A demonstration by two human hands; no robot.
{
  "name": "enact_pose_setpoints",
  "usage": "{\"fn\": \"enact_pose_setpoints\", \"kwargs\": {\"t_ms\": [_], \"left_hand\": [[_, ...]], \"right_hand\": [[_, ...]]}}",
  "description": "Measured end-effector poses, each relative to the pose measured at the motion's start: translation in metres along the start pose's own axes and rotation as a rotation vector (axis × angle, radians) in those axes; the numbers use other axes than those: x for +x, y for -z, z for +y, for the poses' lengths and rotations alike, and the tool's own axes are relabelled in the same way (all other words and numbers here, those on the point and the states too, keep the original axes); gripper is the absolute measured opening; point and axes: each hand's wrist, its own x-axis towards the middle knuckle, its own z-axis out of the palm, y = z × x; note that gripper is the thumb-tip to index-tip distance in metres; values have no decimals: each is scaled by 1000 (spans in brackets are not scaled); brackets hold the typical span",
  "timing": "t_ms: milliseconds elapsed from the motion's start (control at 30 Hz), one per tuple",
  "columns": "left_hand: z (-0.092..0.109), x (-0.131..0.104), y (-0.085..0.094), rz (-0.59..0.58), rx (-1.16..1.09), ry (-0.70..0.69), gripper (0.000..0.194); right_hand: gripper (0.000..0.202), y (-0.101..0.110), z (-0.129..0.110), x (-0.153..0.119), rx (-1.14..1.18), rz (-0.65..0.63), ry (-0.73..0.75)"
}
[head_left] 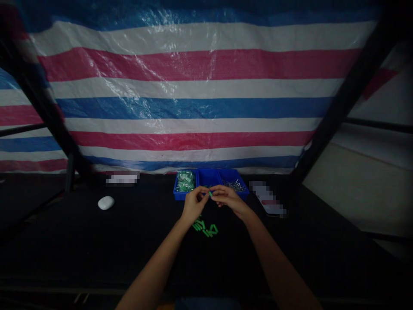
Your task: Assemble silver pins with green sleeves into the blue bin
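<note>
A small green piece [211, 193] shows between my two hands, in front of a blue divided tray [180, 196]. My left hand [195, 205] is closed in a pinch beside it; what its fingertips hold is too small to make out. The fingers of my right hand [229, 199] are closed on the green piece. Several green tubes [210, 231] lie loose on the black table just below my hands. In the tray's left compartment sit clear bags with green contents [185, 181]; thin metal pieces [235, 185] lie in the right one.
A white rounded object [106, 203] rests on the black table [64, 249] at the left, with a blurred pale item [122, 177] behind it. Right of the tray lies a phone-like object [268, 199]. A striped plastic sheet [193, 107] hangs behind, between dark slanted posts.
</note>
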Motion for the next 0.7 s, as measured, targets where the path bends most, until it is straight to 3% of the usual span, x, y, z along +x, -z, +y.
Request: {"fn": "enact_pose_setpoints", "kwargs": {"t_ms": [167, 467, 567, 700], "left_hand": [[2, -1, -1, -15, 5, -11, 17], [6, 0, 1, -8, 40, -14, 18], [3, 2, 23, 112, 20, 17, 21], [-21, -1, 91, 384, 67, 116, 31]], "right_hand": [[38, -3, 2, 1, 30, -53, 21], [34, -1, 3, 3, -2, -9, 32], [35, 1, 1, 4, -16, 94, 58], [42, 2, 0, 8, -19, 236, 75]]}}
